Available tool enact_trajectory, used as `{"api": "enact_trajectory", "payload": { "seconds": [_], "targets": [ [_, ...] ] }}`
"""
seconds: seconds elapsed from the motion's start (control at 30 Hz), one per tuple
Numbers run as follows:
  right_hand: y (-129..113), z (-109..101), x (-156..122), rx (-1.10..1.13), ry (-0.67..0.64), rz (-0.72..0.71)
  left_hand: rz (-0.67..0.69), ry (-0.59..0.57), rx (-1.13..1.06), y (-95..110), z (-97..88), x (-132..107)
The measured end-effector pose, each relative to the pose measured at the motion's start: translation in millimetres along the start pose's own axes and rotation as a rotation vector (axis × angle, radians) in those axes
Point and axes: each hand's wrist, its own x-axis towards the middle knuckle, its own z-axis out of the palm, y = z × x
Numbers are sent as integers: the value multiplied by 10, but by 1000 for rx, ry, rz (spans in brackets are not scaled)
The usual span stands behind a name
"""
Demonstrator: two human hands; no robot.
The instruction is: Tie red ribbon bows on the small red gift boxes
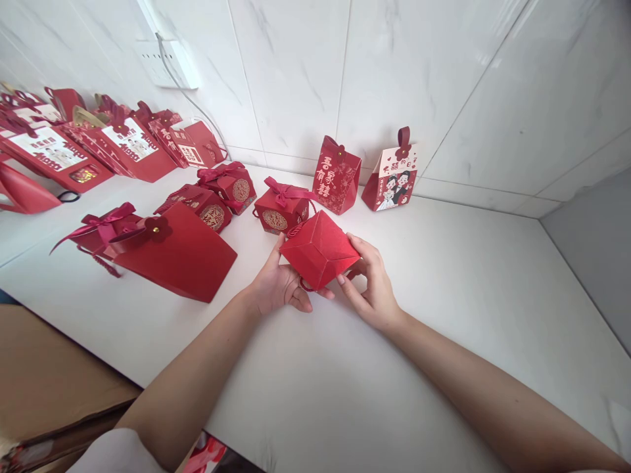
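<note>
A small red gift box [320,249] is held above the white table between both hands, a plain folded face turned toward me. My left hand [280,284] cradles it from the left, thumb along its side and fingers beneath it. From the right, my right hand [371,282] grips the box's edge between thumb and fingers. Part of a red twisted cord shows at the box's lower edge. Just behind stands another red box [280,211] with a gold emblem and a pink ribbon bow.
Two upright gift boxes, one red [337,176] and one white and red [392,177], stand by the tiled wall. A larger red box [172,256] and several ribboned boxes lie left. Rows of red packages [133,148] line the back left, below a socket [166,64]. Cardboard [54,374] lies lower left.
</note>
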Motion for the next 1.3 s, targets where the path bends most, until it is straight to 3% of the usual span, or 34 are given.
{"api": "enact_trajectory", "payload": {
  "seconds": [0.13, 0.27, 0.37, 0.5, 0.6, 0.67, 0.73, 0.87, 0.93, 1.17, 1.3],
  "targets": [
    [-9, -12, -13, 21, 15, 52, 68, 80, 89, -36, 41, 23],
    [-6, -47, 6, 96, 110, 265, 385, 416, 385, -85, 32, 58],
    [41, -64, 38, 184, 162, 405, 539, 480, 642, -60, 4, 25],
    [167, -56, 64, 324, 234, 531, 480, 345, 844, 35, -11, -101],
    [244, -43, 75, 424, 286, 591, 391, 264, 874, 73, -58, -165],
    [259, -41, 85, 452, 296, 606, 374, 269, 860, 73, -134, -161],
    [253, -46, 95, 471, 289, 625, 424, 370, 847, 67, -235, -130],
    [247, -72, 95, 477, 256, 686, 558, 724, 822, 72, -406, -80],
    [259, -81, 88, 465, 263, 698, 572, 821, 807, 85, -430, -90],
    [246, -71, 95, 469, 243, 686, 571, 878, 845, 163, -283, -179],
    [218, -62, 106, 471, 213, 684, 569, 945, 974, 251, -62, -338]
  ]
}}
